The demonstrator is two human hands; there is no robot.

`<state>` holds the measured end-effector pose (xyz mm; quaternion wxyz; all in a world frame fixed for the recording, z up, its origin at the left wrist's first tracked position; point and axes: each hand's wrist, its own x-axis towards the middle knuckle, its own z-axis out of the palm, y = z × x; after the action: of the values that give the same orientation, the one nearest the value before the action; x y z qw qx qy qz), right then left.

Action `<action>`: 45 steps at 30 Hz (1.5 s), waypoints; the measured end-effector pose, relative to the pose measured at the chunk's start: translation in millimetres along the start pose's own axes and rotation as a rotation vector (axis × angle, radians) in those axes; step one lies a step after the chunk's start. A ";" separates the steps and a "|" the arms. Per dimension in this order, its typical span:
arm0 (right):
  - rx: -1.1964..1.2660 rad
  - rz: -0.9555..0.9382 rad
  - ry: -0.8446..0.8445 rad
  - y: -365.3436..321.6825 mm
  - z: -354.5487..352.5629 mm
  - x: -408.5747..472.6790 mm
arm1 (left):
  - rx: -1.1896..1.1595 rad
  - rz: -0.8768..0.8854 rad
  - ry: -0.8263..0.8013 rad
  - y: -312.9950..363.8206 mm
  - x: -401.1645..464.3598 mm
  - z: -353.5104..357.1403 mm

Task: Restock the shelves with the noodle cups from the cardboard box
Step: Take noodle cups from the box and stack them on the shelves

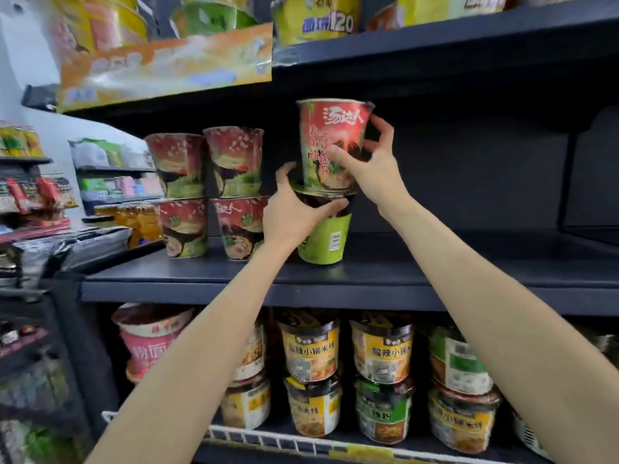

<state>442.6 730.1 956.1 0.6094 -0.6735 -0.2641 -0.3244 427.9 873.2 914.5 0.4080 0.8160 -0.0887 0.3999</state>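
Four tapered red cups [207, 195], glossy and stacked two by two, stand at the left of the dark shelf [335, 283]. Beside them, the left hand [291, 212] curls its fingers around the rim of the green cup [323, 236] standing on the shelf board. Sitting on that cup's lid, or perhaps just above it, is the top cup [330, 145], red with white lettering, upright; the right hand [371, 165] pinches its side, thumb in front and fingers spread behind. Squat yellow-labelled tubs [348, 373] fill the shelf below.
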 end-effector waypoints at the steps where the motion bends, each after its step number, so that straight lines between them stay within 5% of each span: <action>1: -0.002 0.020 0.003 1.7 7.9 8.2 | -0.001 -0.010 -0.006 -5.4 7.5 -0.5; 13: 0.008 0.150 -0.076 56.0 35.2 46.3 | -0.079 -0.117 -0.140 -51.2 46.0 11.9; 23: -0.067 0.086 -0.152 51.8 41.8 46.1 | 0.144 -0.047 -0.144 -49.7 36.7 -5.0; 32: -0.182 0.118 -0.072 38.1 34.0 23.4 | 0.420 0.214 0.077 -44.6 18.1 -24.3; 39: -0.366 -0.189 0.202 8.4 -19.9 -63.1 | 0.078 0.830 0.318 -2.4 -39.0 -12.0; 45: -0.835 -0.542 0.386 -6.0 -135.7 -205.5 | -0.259 0.933 0.164 65.0 -155.7 62.5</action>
<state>288.9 604.4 810.4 0.2212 -0.6945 -0.1601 -0.6657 330.1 756.6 818.6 0.2893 0.5977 -0.4613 0.5885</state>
